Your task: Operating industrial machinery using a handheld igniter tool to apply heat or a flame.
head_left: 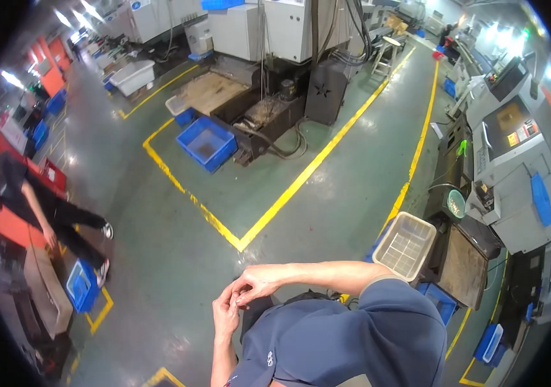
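Observation:
My left hand (225, 314) and my right hand (257, 282) meet in front of my body, above the green floor. The fingers of both hands are bent and pressed together at the tips. The right fingers lie over the left ones, so whatever they may pinch is hidden or too small to make out. My right forearm crosses from the right, while the left one rises from the lower edge.
A pale plastic crate (406, 245) stands to my right by a machine (511, 142). Ahead, a blue bin (206, 143) sits inside yellow floor lines (295, 187). At left a person (47, 206) in dark clothes stands near another blue bin (82, 286).

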Demonstrator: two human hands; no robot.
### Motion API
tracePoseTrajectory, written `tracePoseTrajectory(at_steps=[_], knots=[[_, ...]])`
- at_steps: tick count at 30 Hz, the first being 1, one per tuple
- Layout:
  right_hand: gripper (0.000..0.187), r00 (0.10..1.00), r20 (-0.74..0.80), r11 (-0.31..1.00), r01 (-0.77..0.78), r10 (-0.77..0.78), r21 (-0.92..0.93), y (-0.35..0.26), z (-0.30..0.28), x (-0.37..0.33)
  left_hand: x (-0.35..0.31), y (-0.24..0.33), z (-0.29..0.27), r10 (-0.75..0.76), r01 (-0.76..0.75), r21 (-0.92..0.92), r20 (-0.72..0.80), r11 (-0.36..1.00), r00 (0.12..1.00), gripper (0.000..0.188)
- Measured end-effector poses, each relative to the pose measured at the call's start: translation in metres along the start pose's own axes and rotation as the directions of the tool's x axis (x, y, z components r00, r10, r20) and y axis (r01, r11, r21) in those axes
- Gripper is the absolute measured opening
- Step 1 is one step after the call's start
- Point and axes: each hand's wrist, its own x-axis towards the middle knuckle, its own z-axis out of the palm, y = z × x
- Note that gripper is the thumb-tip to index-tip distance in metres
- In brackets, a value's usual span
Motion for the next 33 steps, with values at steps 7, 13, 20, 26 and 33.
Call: tracePoseTrajectory(at_steps=[7, 13, 20, 26, 33], knots=[[0.026, 0.993, -0.115, 0.999, -0.026, 0.029, 0.027, -0.001, -0.104, 0.155, 0.179, 0.056, -0.131, 0.029, -0.059, 0.151, 0.192, 0.987, 0.981, 0.041], [0.028, 0.968, -0.249, 1.0, -0.027, 0.029, 0.01, 0.038, -0.179, 0.285, 0.313, 0.062, -0.219, 0.008, -0.051, 0.188, 0.222, 0.981, 0.975, 0.046], [0.029, 0.975, -0.223, 0.992, 0.042, -0.015, 0.118, 0.082, -0.31, 0.465, 0.496, 0.077, -0.336, 0.03, -0.089, 0.25, 0.23, 0.964, 0.973, 0.038], [0.022, 0.993, -0.053, 0.994, 0.105, -0.103, 0.034, 0.031, -0.406, 0.635, 0.594, 0.095, -0.469, 0.016, -0.017, 0.184, 0.007, 0.983, 1.0, 0.055], [0.028, 0.958, 0.08, 0.961, 0.275, -0.277, 0.028, 0.04, -0.457, 0.841, 0.689, 0.111, -0.609, 0.071, -0.025, 0.234, -0.19, 0.972, 0.979, 0.03]])
